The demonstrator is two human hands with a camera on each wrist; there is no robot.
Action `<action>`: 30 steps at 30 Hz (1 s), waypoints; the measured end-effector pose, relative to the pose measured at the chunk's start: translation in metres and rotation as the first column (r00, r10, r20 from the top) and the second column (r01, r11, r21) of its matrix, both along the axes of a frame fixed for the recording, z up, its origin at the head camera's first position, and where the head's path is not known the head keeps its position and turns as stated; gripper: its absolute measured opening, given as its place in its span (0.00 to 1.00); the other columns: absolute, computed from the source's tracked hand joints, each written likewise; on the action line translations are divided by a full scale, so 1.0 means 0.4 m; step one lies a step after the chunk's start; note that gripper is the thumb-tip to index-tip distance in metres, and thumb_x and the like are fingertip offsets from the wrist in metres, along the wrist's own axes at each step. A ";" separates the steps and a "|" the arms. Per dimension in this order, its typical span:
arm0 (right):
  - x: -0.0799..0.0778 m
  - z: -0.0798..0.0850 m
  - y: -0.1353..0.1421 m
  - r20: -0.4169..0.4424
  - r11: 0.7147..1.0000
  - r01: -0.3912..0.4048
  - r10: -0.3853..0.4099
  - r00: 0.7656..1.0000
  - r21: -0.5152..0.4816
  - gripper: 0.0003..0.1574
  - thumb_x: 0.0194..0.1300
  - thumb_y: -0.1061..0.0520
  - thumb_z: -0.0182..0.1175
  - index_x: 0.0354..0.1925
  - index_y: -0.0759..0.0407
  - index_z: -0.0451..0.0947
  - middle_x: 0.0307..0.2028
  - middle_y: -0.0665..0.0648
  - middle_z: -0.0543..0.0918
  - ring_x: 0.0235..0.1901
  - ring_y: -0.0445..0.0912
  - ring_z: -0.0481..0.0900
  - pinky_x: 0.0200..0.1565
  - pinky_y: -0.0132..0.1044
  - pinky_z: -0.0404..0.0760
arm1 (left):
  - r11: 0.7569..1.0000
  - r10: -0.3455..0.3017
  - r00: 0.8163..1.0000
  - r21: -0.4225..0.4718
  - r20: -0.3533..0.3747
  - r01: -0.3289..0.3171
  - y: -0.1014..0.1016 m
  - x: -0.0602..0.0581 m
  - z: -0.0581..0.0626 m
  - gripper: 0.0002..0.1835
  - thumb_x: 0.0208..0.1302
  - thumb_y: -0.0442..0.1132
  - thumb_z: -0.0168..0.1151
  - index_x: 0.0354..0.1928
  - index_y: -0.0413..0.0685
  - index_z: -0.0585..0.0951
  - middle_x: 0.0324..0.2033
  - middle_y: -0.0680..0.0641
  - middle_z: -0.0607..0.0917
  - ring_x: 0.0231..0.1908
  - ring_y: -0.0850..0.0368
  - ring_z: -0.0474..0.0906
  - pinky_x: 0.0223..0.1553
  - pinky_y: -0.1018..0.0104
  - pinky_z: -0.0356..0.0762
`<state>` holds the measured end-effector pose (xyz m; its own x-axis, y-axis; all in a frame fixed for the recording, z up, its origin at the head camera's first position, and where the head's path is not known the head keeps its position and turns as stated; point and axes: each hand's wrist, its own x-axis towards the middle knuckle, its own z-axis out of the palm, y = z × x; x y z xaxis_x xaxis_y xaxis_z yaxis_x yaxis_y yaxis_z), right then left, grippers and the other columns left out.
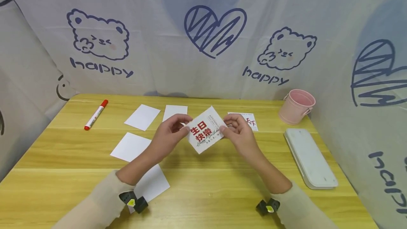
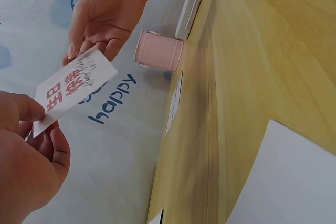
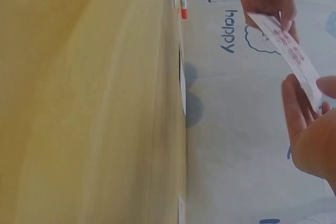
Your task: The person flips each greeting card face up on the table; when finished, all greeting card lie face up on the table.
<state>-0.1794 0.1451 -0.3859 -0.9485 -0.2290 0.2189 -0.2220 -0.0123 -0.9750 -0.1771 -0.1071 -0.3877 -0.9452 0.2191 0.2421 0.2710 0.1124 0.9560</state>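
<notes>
Between both hands, above the table, is a small white card (image 1: 206, 130) with large red Chinese characters and dark handwriting-style lettering. My left hand (image 1: 169, 133) pinches its left corner between thumb and fingers. At the opposite corner my right hand (image 1: 240, 134) pinches it too, thumb on the printed face. In the left wrist view the card (image 2: 73, 87) is tilted, its printed face showing. Behind my right hand lies another card with red characters (image 1: 252, 121), partly hidden by the fingers.
Blank white cards (image 1: 142, 117) lie on the left half of the wooden table (image 1: 216, 193), some partly covered by my left arm. A red-capped marker (image 1: 96, 115) is at the far left. A pink bucket (image 1: 293, 110) and a white case (image 1: 310, 158) stand on the right. Printed cloth hangs behind.
</notes>
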 end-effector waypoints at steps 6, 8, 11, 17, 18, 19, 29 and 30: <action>-0.001 0.002 0.012 -0.095 0.971 -0.002 0.025 0.995 0.238 0.29 0.69 0.62 0.63 0.66 0.52 0.71 0.49 0.60 0.80 0.43 0.47 0.82 0.43 0.31 0.82 | 0.994 -0.040 0.999 -0.105 0.013 0.041 0.002 0.002 -0.003 0.11 0.69 0.32 0.60 0.51 0.46 0.83 0.48 0.45 0.84 0.42 0.53 0.76 0.40 0.69 0.75; 0.000 0.002 0.013 -0.138 0.953 0.000 0.044 0.989 0.304 0.25 0.70 0.61 0.63 0.63 0.52 0.75 0.47 0.59 0.82 0.40 0.47 0.82 0.41 0.33 0.82 | 0.987 -0.055 0.998 -0.148 0.018 0.057 0.004 0.002 -0.006 0.11 0.69 0.33 0.60 0.51 0.46 0.83 0.48 0.45 0.84 0.42 0.52 0.77 0.43 0.68 0.76; 0.001 0.000 0.017 -0.188 0.930 0.013 0.060 0.980 0.367 0.16 0.70 0.60 0.63 0.55 0.54 0.81 0.43 0.57 0.84 0.36 0.47 0.83 0.39 0.35 0.84 | 0.982 -0.076 0.997 -0.169 0.029 0.079 0.006 0.000 -0.009 0.12 0.69 0.34 0.60 0.53 0.47 0.82 0.47 0.44 0.83 0.41 0.52 0.77 0.44 0.66 0.76; -0.003 -0.004 0.056 -0.166 0.910 0.072 -0.004 0.986 0.407 0.12 0.70 0.58 0.64 0.52 0.53 0.83 0.38 0.55 0.86 0.34 0.46 0.83 0.36 0.35 0.83 | 0.976 -0.126 0.989 -0.168 0.072 0.136 0.015 -0.018 -0.019 0.13 0.69 0.34 0.62 0.54 0.44 0.81 0.44 0.43 0.83 0.38 0.55 0.77 0.41 0.66 0.77; -0.004 -0.005 0.069 -0.146 0.907 0.083 -0.024 0.989 0.413 0.13 0.70 0.57 0.64 0.52 0.54 0.82 0.38 0.56 0.86 0.34 0.47 0.83 0.36 0.35 0.83 | 0.973 -0.141 0.986 -0.170 0.085 0.154 0.023 -0.026 -0.024 0.13 0.68 0.34 0.62 0.53 0.44 0.82 0.44 0.44 0.84 0.38 0.55 0.78 0.41 0.65 0.78; -0.004 -0.009 0.084 -0.126 0.901 0.098 -0.049 0.991 0.423 0.14 0.70 0.57 0.64 0.53 0.54 0.82 0.39 0.56 0.85 0.35 0.47 0.83 0.37 0.35 0.83 | 0.970 -0.158 0.982 -0.172 0.100 0.174 0.033 -0.036 -0.030 0.12 0.68 0.33 0.61 0.52 0.43 0.82 0.44 0.44 0.84 0.39 0.56 0.78 0.42 0.64 0.79; -0.044 -0.058 0.229 0.060 0.880 0.167 -0.216 0.975 0.444 0.20 0.70 0.55 0.64 0.56 0.62 0.79 0.47 0.61 0.81 0.42 0.42 0.82 0.45 0.33 0.85 | 0.887 -0.268 0.948 -0.340 0.170 0.312 0.188 -0.149 -0.073 0.09 0.68 0.34 0.61 0.48 0.44 0.84 0.41 0.47 0.85 0.40 0.57 0.78 0.40 0.68 0.77; -0.047 -0.064 0.239 0.063 0.875 0.172 -0.224 0.973 0.453 0.20 0.70 0.55 0.63 0.56 0.63 0.78 0.46 0.62 0.82 0.43 0.42 0.82 0.46 0.33 0.85 | 0.877 -0.276 0.947 -0.358 0.167 0.319 0.202 -0.161 -0.079 0.09 0.67 0.33 0.61 0.47 0.44 0.84 0.40 0.47 0.85 0.39 0.58 0.78 0.40 0.69 0.77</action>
